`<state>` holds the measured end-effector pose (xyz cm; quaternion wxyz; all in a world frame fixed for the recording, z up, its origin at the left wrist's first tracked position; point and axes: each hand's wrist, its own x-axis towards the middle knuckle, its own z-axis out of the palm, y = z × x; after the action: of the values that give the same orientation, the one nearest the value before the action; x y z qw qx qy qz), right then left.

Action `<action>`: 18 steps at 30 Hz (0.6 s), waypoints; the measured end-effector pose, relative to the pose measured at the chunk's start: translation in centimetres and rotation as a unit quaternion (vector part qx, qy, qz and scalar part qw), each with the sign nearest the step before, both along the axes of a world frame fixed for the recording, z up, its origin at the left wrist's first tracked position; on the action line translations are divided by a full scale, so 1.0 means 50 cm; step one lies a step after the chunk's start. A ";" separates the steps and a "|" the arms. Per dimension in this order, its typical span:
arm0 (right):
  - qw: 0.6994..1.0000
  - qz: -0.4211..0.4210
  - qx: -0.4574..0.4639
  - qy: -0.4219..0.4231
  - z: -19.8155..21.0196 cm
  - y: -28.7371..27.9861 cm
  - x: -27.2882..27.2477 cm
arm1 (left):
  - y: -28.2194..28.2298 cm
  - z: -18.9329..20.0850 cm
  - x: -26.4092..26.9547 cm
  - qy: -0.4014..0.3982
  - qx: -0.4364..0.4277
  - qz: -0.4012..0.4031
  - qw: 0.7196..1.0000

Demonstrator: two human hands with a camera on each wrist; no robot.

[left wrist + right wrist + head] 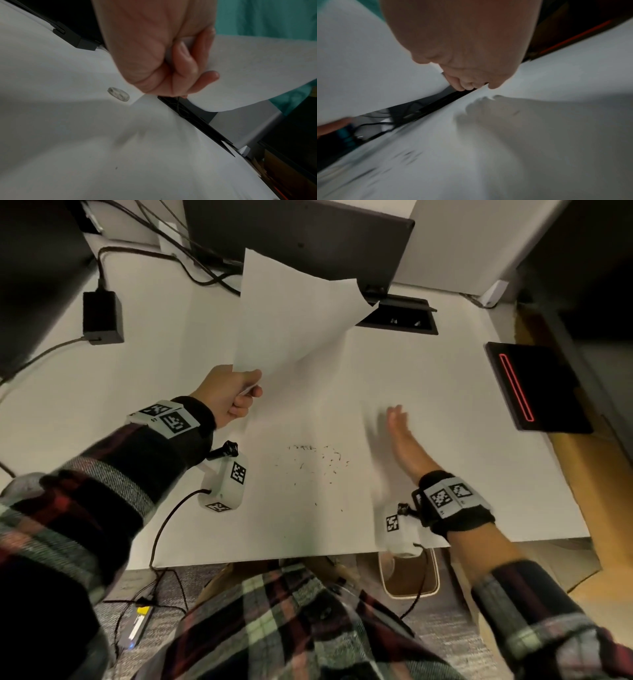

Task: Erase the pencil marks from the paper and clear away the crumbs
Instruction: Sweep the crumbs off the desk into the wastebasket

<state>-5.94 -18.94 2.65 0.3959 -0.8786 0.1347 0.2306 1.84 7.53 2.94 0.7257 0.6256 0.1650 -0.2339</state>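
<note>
The left hand [228, 395] grips one corner of the paper [291, 313], fingers curled around it, holding the sheet lifted clear of the counter [428, 419]. The right hand [400, 433], fingers extended and holding nothing, sits just right of the eraser crumbs [315, 463] scattered on the counter. Judged step: crumb clearing. The next move calls for a flat sweep toward the counter edge. No legible writing appears; the wrist markers [173, 419] carry only coded patterns.

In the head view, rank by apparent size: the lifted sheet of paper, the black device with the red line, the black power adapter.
1. Sheet of paper, though raised nearer the camera.
2. Black device with the red line.
3. Black power adapter, clearly smallest.
</note>
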 end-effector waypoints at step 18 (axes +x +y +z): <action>0.990 0.085 0.103 0.047 -0.015 0.118 -0.032 | -0.027 -0.007 0.008 0.019 -0.004 -0.009 1.000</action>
<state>-7.52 -13.02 1.88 0.4561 -0.8298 0.0533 0.3170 2.24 6.18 2.60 0.7231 0.6194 0.1722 -0.2526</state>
